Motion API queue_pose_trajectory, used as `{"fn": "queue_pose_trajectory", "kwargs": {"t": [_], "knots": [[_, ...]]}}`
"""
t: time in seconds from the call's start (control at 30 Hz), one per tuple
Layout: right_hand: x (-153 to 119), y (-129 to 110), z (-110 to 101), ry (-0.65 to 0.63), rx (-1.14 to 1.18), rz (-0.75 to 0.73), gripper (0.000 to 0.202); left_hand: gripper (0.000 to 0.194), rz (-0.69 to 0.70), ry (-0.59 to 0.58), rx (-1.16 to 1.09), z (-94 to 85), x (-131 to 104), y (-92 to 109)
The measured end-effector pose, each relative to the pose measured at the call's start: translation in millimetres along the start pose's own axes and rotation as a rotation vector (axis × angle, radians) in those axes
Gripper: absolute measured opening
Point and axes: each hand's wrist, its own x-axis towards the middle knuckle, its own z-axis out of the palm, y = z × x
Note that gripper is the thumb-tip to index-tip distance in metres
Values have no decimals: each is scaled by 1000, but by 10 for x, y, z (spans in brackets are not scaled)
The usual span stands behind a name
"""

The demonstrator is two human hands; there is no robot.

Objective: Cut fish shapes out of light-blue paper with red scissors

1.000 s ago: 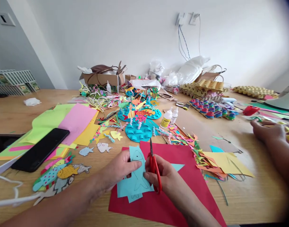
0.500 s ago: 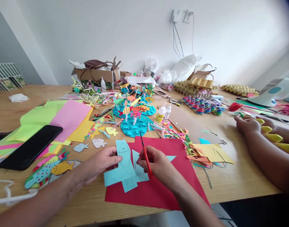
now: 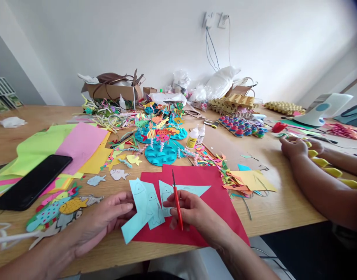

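Observation:
My right hand [image 3: 187,208] holds red-handled scissors [image 3: 177,206], their narrow dark tip pointing up and away. Its fingers lie over a light blue paper piece [image 3: 165,190] with a pencilled fish outline. My left hand [image 3: 114,214] is at the left edge of another light blue paper [image 3: 139,206] with a drawn fish; thumb and fingers are apart, the thumb off the sheet. Between them lies a smaller blue piece [image 3: 156,214], also with a fish outline. These papers are over a red sheet [image 3: 202,221] at the table's front edge.
Left are a black phone [image 3: 32,181], coloured sheets [image 3: 41,144] and cut-out fish [image 3: 73,205]. Ahead stand a blue base [image 3: 161,155] with paper fish and glue bottles [image 3: 192,138]. Paper scraps [image 3: 233,181] lie right. Another person's hands [image 3: 295,147] hold a yellow bumpy strip [image 3: 324,167].
My left thumb has come off the blue fish paper, which has turned and shifted left. The smaller blue piece shows more fully. The view has swung slightly right.

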Motion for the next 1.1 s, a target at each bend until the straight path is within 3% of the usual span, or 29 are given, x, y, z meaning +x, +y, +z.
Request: {"fn": "queue_pose_trajectory", "kwargs": {"t": [0.33,0.57,0.73,0.93,1.1], "knots": [[53,77,133,9,-3,-24,25,42,12,-37,-3,104,-161,2],[105,103,202,-7,44,-5,26,53,136,30,79,107,-37,-103],[95,91,230,-54,58,-38,25,42,164,39,251,147,77,-84],[143,-47,153,131,56,-226,31,31,227,47,222,179,90,34],[221,40,232,111,21,-268,27,27,279,110,236,219,85,-2]]}}
